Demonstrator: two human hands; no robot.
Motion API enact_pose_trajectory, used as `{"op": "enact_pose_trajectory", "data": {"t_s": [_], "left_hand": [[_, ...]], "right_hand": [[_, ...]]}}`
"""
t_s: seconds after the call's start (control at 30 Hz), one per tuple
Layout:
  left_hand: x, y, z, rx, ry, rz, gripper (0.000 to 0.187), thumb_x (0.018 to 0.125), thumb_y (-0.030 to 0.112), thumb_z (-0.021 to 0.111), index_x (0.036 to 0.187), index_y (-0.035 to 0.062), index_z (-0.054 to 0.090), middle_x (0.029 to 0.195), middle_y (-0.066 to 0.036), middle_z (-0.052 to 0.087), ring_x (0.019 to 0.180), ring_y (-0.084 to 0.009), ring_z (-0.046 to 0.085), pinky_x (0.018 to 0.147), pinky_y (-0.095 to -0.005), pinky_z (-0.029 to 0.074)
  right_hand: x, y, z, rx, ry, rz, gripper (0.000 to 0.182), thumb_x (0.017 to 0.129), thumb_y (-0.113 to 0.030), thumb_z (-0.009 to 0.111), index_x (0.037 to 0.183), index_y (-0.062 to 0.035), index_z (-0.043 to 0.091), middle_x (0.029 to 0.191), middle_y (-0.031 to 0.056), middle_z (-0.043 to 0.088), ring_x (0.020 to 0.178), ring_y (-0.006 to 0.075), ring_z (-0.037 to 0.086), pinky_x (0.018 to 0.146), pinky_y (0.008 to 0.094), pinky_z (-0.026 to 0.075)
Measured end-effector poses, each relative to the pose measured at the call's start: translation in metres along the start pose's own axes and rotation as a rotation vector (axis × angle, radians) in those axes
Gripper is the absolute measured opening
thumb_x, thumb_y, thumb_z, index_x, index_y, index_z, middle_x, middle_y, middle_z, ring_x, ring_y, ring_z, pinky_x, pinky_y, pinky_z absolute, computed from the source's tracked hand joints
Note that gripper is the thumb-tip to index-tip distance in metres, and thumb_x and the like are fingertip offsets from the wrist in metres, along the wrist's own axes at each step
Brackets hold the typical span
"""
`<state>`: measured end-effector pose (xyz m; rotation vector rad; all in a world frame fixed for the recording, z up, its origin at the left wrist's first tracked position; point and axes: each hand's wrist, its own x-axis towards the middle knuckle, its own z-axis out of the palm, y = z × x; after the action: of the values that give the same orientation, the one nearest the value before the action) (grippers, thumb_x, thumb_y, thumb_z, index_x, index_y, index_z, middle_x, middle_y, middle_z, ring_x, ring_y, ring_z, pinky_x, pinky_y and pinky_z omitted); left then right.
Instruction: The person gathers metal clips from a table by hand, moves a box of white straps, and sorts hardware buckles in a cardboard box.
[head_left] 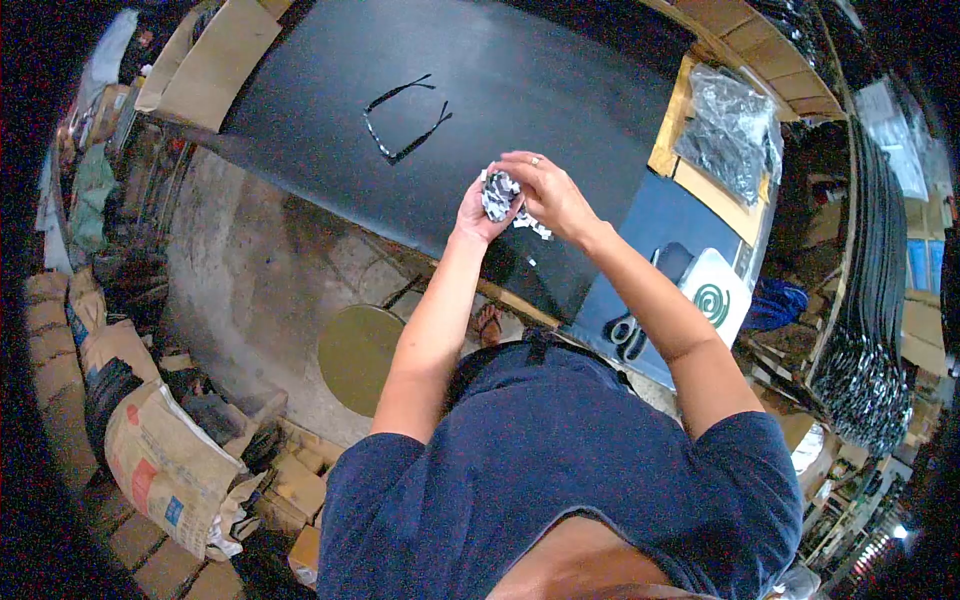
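My left hand (478, 218) is cupped round a heap of small white and grey pieces (498, 195) over the black tabletop (540, 90). Close on its right, my right hand (556, 195) touches the edge of the heap, its fingers bent over it; whether they pinch a piece is too small to tell. More small white pieces (533, 224) lie on the table just below the hands. Further up and to the left, a dark-framed pair of glasses (385, 145) rests with its arms spread.
Black-handled scissors (626, 338) and a white tray with a green coil (718, 295) lie by my right forearm. Clear plastic bags (730, 135) sit at the right edge. Cardboard (210, 65) stands at the left corner; a round stool (360, 358) is below.
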<state>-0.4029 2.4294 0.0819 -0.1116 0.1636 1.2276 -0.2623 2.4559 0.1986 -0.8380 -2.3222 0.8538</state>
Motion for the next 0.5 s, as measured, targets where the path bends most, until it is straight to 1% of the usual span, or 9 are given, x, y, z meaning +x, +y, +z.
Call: {"op": "enact_pose_trajectory", "data": {"t_s": [0.03,0.07,0.1,0.13,0.2,0.23,0.33,0.47,0.5], "left_hand": [[0.002,-0.001,-0.005,0.011,-0.055,-0.013,0.026,0.09,0.026,0.043,0.098,0.0071,0.058,0.095,-0.007,0.063,0.089,-0.0198,0.061,0.075,-0.0325,0.052],[0.004,-0.002,-0.007,0.012,-0.057,-0.017,0.026,0.09,0.026,0.043,0.098,0.0071,0.058,0.095,-0.007,0.063,0.089,-0.0198,0.061,0.075,-0.0325,0.052],[0.006,-0.002,-0.009,0.014,0.035,-0.019,0.026,0.09,0.026,0.04,0.103,0.0089,0.056,0.102,-0.008,0.06,0.093,-0.0217,0.059,0.078,-0.0365,0.05],[0.008,-0.003,-0.012,0.017,0.127,-0.02,0.028,0.091,0.026,0.038,0.107,0.0107,0.054,0.109,-0.009,0.058,0.098,-0.0237,0.057,0.081,-0.0405,0.049],[0.008,-0.006,-0.007,0.016,0.151,-0.039,0.03,0.09,0.03,0.039,0.108,0.0113,0.053,0.109,-0.009,0.058,0.098,-0.0243,0.057,0.081,-0.041,0.049],[0.008,-0.006,-0.007,0.01,0.139,-0.059,0.029,0.09,0.03,0.04,0.107,0.0117,0.054,0.107,-0.009,0.058,0.097,-0.0239,0.058,0.08,-0.041,0.049],[0.004,-0.003,-0.007,0.022,0.075,-0.072,0.028,0.089,0.031,0.042,0.104,0.0124,0.056,0.103,-0.008,0.06,0.094,-0.0232,0.059,0.079,-0.0408,0.049],[-0.003,0.002,0.003,0.006,-0.06,-0.117,0.026,0.088,0.031,0.045,0.099,0.0126,0.059,0.098,-0.006,0.062,0.09,-0.0227,0.06,0.079,-0.0405,0.05],[-0.007,-0.001,0.014,0.002,-0.056,-0.118,0.026,0.088,0.031,0.045,0.099,0.0126,0.059,0.098,-0.006,0.062,0.09,-0.0227,0.06,0.079,-0.0405,0.05]], "right_hand": [[0.0,0.004,0.002,-0.002,0.002,0.001,0.039,0.069,0.001,0.056,0.107,-0.0058,0.056,0.114,0.0138,0.053,0.112,0.0308,0.045,0.098,0.0388,0.034],[0.004,0.008,0.005,-0.081,-0.025,-0.055,0.043,0.067,-0.001,0.058,0.109,-0.0058,0.054,0.118,0.0127,0.051,0.117,0.0319,0.04,0.1,0.04,0.031],[0.005,0.011,0.007,-0.158,-0.052,-0.111,0.048,0.064,-0.003,0.061,0.112,-0.0058,0.052,0.122,0.0116,0.048,0.122,0.0329,0.035,0.102,0.0411,0.028],[0.004,0.013,0.01,-0.159,-0.05,-0.111,0.048,0.064,-0.003,0.061,0.112,-0.0058,0.052,0.122,0.0116,0.048,0.122,0.0329,0.035,0.102,0.0411,0.028],[0.004,0.01,0.013,-0.316,-0.144,-0.111,0.05,0.066,-0.007,0.062,0.115,-0.0071,0.05,0.126,0.0102,0.045,0.127,0.0314,0.027,0.104,0.0478,0.021],[0.003,0.009,0.013,-0.375,-0.176,-0.11,0.05,0.067,-0.009,0.063,0.115,-0.0078,0.05,0.127,0.0097,0.044,0.127,0.0309,0.026,0.104,0.0515,0.019],[0.003,-0.004,0.002,-0.433,-0.293,-0.027,0.049,0.066,-0.009,0.063,0.114,-0.0077,0.051,0.127,0.0097,0.045,0.126,0.0309,0.028,0.104,0.0506,0.019],[-0.003,0.01,0.0,-0.304,-0.142,-0.092,0.041,0.07,-0.006,0.057,0.111,-0.0072,0.052,0.123,0.0116,0.048,0.124,0.0325,0.032,0.104,0.0482,0.022],[-0.005,0.013,-0.001,-0.174,-0.078,-0.073,0.039,0.072,-0.004,0.053,0.111,-0.0071,0.052,0.123,0.0127,0.048,0.123,0.0333,0.033,0.103,0.0466,0.024]]}}
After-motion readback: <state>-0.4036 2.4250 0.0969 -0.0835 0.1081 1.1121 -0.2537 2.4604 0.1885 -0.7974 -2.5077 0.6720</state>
